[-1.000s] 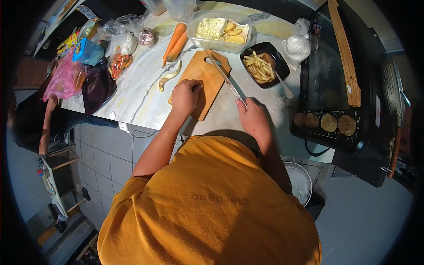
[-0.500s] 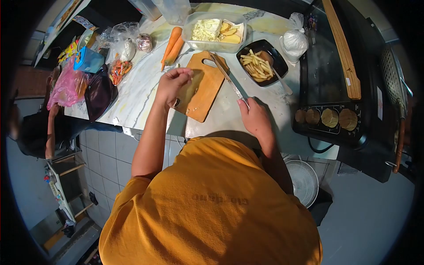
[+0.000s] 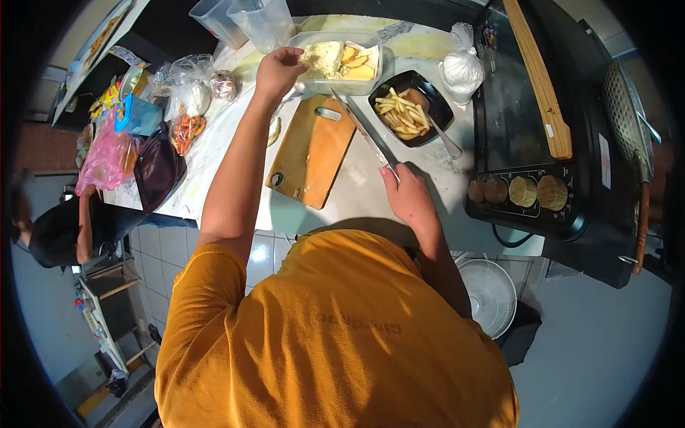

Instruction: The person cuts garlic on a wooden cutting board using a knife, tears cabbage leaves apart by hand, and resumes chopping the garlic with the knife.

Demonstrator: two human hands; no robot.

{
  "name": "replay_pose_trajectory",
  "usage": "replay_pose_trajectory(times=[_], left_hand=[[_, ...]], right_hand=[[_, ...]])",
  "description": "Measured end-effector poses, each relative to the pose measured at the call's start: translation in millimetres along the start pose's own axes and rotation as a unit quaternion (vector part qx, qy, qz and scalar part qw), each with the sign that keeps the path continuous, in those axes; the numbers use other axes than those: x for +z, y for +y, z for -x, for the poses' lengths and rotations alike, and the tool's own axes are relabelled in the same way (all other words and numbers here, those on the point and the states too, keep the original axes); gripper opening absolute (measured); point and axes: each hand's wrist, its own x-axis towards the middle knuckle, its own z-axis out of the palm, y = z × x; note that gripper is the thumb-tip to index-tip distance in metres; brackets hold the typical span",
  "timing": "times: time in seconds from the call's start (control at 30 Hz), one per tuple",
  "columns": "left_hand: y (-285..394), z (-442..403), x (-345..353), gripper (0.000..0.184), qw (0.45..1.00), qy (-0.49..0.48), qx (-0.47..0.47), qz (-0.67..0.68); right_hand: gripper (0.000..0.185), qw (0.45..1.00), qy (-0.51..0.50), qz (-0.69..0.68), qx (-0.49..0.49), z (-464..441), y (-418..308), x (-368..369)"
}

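Observation:
My right hand grips the handle of a knife, its blade angled up and left along the right edge of a wooden cutting board. A few small scraps lie on the board. My left hand is raised past the board, fingertips pinched together at the left rim of a clear plastic container. Whatever it pinches, if anything, is too small to make out. The container holds pale chopped pieces and yellow slices. Beside the knife, a black bowl holds cut potato strips and a spoon.
A black oven with wooden knobs stands at right, a wooden stick on top. A bag of white powder sits behind the bowl. Bagged vegetables and a pink plastic bag lie left. Another person is at far left.
My left hand has moved from above the cutting board up and away to the container's left rim, now covering the carrots. My right hand still holds the knife in much the same place.

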Motion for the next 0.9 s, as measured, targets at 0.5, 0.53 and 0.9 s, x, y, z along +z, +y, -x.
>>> replay_pose_trajectory(times=[0.5, 0.53, 0.9], left_hand=[[5, 109, -35, 0.016, 0.955, -0.270, 0.061, -0.103], [0, 119, -35, 0.016, 0.955, -0.270, 0.059, -0.104], [-38, 151, -26, 0.020, 0.954, -0.201, 0.147, -0.169]], right_hand=[[0.043, 1.000, -0.005, 0.006, -0.019, 0, -5, 3], [0.043, 1.000, -0.004, 0.005, -0.021, -1, -5, 4], [0.045, 0.999, -0.025, -0.006, -0.032, 0, -11, 8]])
